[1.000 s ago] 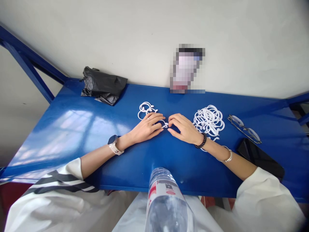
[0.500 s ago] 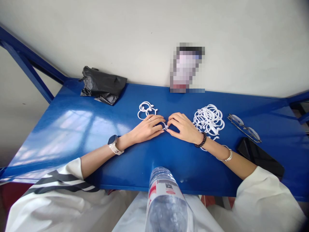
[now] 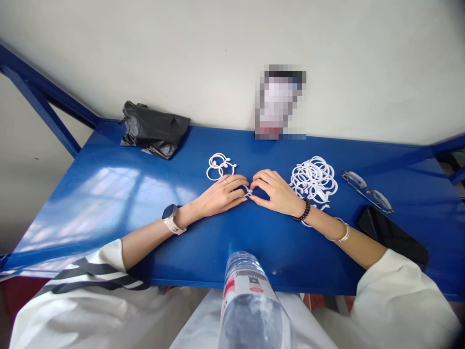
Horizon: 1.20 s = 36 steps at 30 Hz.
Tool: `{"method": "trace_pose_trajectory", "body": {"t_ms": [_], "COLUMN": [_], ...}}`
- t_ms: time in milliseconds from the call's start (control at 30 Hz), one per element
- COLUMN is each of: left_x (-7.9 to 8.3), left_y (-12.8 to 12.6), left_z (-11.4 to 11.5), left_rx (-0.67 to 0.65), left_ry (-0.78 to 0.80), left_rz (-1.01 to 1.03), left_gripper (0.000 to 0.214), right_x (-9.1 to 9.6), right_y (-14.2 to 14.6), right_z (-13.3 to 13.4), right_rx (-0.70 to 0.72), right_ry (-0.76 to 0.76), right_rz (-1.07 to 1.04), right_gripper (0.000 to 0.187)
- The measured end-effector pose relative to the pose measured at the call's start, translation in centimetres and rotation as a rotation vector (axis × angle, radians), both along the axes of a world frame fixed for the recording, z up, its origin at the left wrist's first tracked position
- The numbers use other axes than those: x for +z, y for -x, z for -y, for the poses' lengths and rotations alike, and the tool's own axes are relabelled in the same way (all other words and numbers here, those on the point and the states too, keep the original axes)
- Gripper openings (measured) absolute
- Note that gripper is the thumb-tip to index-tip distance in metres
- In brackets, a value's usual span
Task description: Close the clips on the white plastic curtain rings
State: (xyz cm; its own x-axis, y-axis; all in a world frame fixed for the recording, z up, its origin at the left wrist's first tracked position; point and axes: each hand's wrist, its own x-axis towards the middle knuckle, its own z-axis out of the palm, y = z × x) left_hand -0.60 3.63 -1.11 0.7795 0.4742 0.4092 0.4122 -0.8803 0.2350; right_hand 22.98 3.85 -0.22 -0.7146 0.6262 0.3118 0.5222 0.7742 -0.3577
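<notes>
My left hand (image 3: 225, 196) rests on the blue table with its fingers curled round a white plastic curtain ring (image 3: 249, 192). Much of that ring is hidden by the fingers; the part with its small end knobs shows between my hands. From the other side, my right hand (image 3: 275, 191) is closed with fingertips and thumb at the same ring's end. Just beyond my left hand lie a few similar white rings (image 3: 214, 177), overlapping. A bigger heap of white rings (image 3: 314, 177) lies beside my right hand, and some stick out under that wrist.
A black plastic bag (image 3: 154, 128) lies at the back left of the blue table (image 3: 203, 252). Eyeglasses (image 3: 368, 191) and a black phone (image 3: 394, 237) are on the right. A blurred upright object (image 3: 278, 104) leans at the wall. A clear bottle (image 3: 250, 300) stands close before me.
The ring's ends have shifted slightly between my fingertips, and less of its curve shows. Both hands stay in nearly the same place.
</notes>
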Motion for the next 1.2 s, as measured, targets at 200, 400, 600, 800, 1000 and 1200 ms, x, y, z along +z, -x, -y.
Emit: {"method": "trace_pose_trajectory", "body": {"t_ms": [200, 400, 600, 800, 1000, 1200], "left_x": [-0.05, -0.06, -0.07, 0.13, 0.25, 0.05], "left_y": [-0.06, -0.18, -0.25, -0.15, -0.10, 0.07], "left_z": [-0.05, 0.00, 0.01, 0.05, 0.11, 0.19], "left_rx": [0.011, 0.024, 0.032, 0.071, 0.100, 0.201], "left_ry": [0.059, 0.098, 0.148, 0.124, 0.103, 0.153], "left_rz": [-0.005, 0.017, 0.022, 0.020, 0.084, 0.118], "left_gripper": [0.023, 0.023, 0.024, 0.025, 0.028, 0.049], "right_x": [0.06, 0.12, 0.13, 0.11, 0.03, 0.16], "right_y": [0.00, 0.06, 0.04, 0.00, -0.04, -0.02], "right_z": [-0.03, -0.03, -0.09, -0.14, -0.14, -0.05], "right_rx": [0.000, -0.043, -0.069, -0.066, -0.062, -0.055], "right_ry": [-0.002, 0.036, 0.064, 0.057, 0.054, 0.061], "right_rz": [0.004, 0.000, -0.003, -0.059, -0.121, -0.173], "right_gripper": [0.013, 0.015, 0.019, 0.015, 0.015, 0.015]}}
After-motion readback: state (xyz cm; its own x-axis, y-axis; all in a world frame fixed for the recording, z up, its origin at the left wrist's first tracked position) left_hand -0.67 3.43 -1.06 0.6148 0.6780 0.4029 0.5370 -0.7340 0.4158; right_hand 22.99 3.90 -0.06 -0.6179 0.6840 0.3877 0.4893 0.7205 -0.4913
